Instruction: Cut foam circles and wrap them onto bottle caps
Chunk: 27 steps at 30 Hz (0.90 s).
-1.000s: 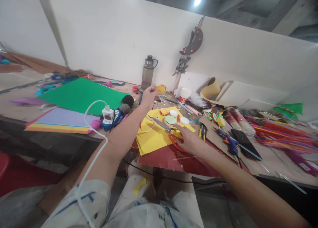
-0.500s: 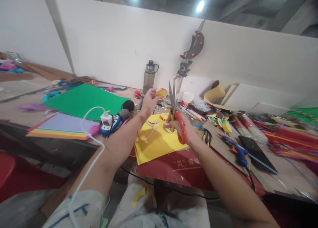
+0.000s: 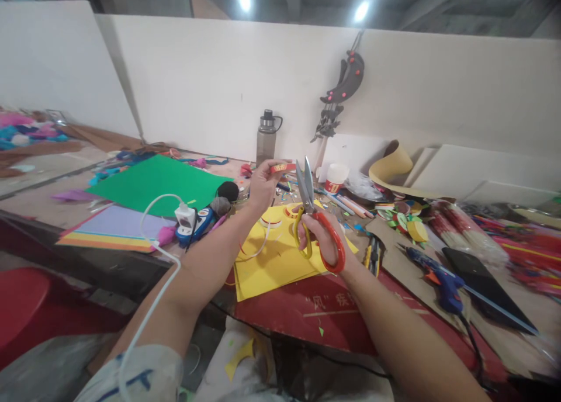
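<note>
My left hand (image 3: pixel 262 183) is raised over the table, its fingers pinched on a small round paper disc (image 3: pixel 283 167) with a red edge, seen almost edge-on. My right hand (image 3: pixel 322 235) grips scissors (image 3: pixel 312 215) with one yellow and one red handle. Their blades stand slightly apart and point up, just right of the disc. Below both hands lies a yellow paper sheet (image 3: pixel 272 264) with round cut-outs on it.
A red board (image 3: pixel 333 311) lies under the yellow sheet. A green sheet (image 3: pixel 160 183) and stacked coloured sheets (image 3: pixel 111 229) lie left, beside a charger and cable (image 3: pixel 186 215). A bottle (image 3: pixel 266 139), white cup (image 3: pixel 335 177), blue glue gun (image 3: pixel 442 279) and bundled sticks (image 3: pixel 464 232) crowd the back and right.
My right hand picked the scissors up off the yellow sheet and raised them, blades up, beside the disc. My left hand tilted the disc to edge-on.
</note>
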Each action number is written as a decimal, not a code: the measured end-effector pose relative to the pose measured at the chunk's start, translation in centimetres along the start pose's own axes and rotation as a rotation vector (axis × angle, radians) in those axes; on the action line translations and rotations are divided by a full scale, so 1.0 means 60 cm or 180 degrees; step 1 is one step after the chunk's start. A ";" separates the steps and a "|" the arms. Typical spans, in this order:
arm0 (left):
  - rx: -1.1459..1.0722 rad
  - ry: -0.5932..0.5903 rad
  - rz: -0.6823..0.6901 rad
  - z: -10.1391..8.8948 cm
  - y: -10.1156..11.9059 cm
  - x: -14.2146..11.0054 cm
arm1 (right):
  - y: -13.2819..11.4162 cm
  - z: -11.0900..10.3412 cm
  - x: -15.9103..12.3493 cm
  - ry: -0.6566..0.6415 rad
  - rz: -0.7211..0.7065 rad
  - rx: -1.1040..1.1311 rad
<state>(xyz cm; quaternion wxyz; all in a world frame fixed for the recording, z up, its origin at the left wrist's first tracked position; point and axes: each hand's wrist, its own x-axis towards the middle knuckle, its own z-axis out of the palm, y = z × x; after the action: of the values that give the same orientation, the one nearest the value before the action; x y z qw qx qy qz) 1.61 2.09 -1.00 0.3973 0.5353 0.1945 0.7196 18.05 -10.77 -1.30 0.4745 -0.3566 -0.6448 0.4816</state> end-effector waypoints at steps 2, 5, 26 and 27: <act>-0.0101 0.0086 0.0016 -0.002 -0.005 0.003 | -0.003 0.000 -0.001 -0.0051 0.0041 -0.0143; -0.0323 0.0223 -0.0120 -0.003 -0.011 0.006 | -0.005 0.002 -0.002 -0.0116 0.0087 -0.0173; -0.0197 0.0157 -0.0533 0.018 0.009 -0.008 | -0.018 0.009 -0.004 0.0107 0.0206 -0.0457; -0.0155 0.0160 -0.0542 0.019 0.007 -0.008 | -0.018 0.009 -0.003 0.0104 0.0222 -0.0464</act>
<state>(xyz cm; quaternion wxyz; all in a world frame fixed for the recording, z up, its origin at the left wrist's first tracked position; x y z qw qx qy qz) 2.54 1.28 -0.60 0.4648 0.4888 0.2317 0.7009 17.59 -11.40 -0.33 0.4407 -0.4203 -0.6575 0.4437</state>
